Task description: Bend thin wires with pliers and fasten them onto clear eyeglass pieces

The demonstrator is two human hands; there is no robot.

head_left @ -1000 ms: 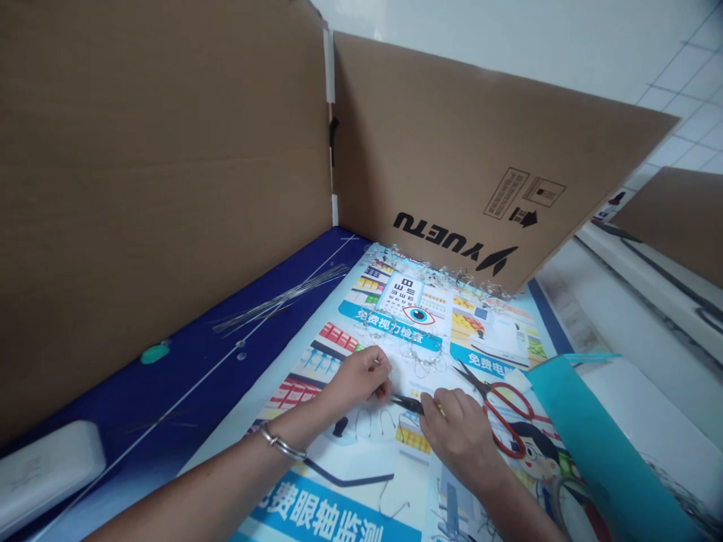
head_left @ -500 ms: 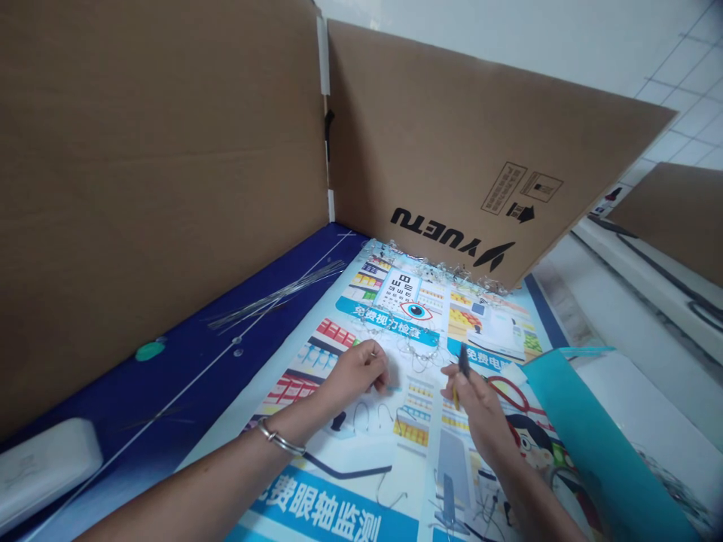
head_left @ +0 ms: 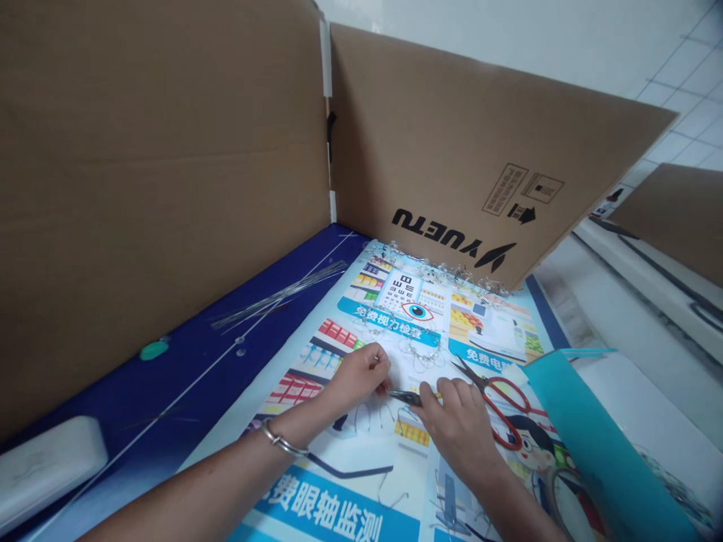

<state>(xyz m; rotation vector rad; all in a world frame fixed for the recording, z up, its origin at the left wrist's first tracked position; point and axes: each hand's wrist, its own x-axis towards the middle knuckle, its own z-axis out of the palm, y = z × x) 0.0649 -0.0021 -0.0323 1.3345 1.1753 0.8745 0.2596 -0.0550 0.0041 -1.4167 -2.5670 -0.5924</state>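
Observation:
My left hand [head_left: 364, 374] is closed in a pinch over the printed poster [head_left: 333, 482]; whatever sits between its fingertips is too small to make out. A pair of pliers [head_left: 405, 396] is gripped in my right hand [head_left: 456, 414], its dark jaws pointing left and reaching the left fingertips. Just right of that hand lie red-handled scissors [head_left: 490, 388], blades toward the upper left. Several short bent wires [head_left: 370, 415] rest on the poster below the hands. Beyond them is a loose group of twisted clear-and-wire pieces [head_left: 423, 351].
Tall cardboard panels [head_left: 169, 173] wall off the left and far sides. Straight wires [head_left: 282, 293] lie bundled on the blue surface, near a green blob [head_left: 154, 350]. A white case [head_left: 50, 474] stands lower left, a teal panel [head_left: 599, 429] right. More twisted pieces [head_left: 440, 269] line the far panel.
My right hand has swung the pliers from upright to pointing left, bringing their jaws to the left fingertips. The scissors are now more exposed. My left hand has hardly moved.

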